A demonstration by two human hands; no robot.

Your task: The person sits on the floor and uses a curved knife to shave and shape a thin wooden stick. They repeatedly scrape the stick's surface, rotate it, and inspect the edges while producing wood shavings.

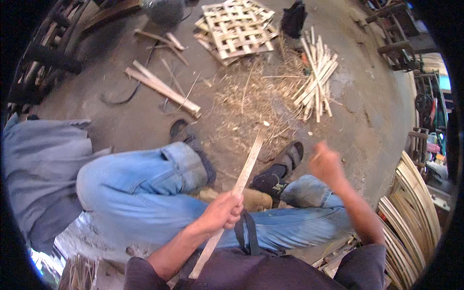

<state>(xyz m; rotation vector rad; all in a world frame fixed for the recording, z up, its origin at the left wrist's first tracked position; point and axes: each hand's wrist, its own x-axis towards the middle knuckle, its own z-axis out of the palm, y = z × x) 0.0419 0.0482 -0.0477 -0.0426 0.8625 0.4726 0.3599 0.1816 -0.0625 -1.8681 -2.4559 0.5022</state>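
Observation:
My left hand (221, 211) is wrapped round a long, flat, pale strip of bamboo or wood (250, 163). The strip slants up and away from my lap, its far end over the shavings and its near end against my dark shirt. To the right, apart from the strip, my right hand (326, 164) is raised above my bent leg. It is blurred, with the fingers curled into a fist, and anything inside it cannot be made out. Pale shavings (232, 94) lie scattered on the floor beyond my feet.
Woven lattice panels (239, 29) are stacked at the far side. A heap of cut strips (316, 77) lies right of the shavings, and longer slats (162, 89) lie left. Coiled strips (408, 212) stand at the right. A grey cloth (46, 169) hangs beside my left knee.

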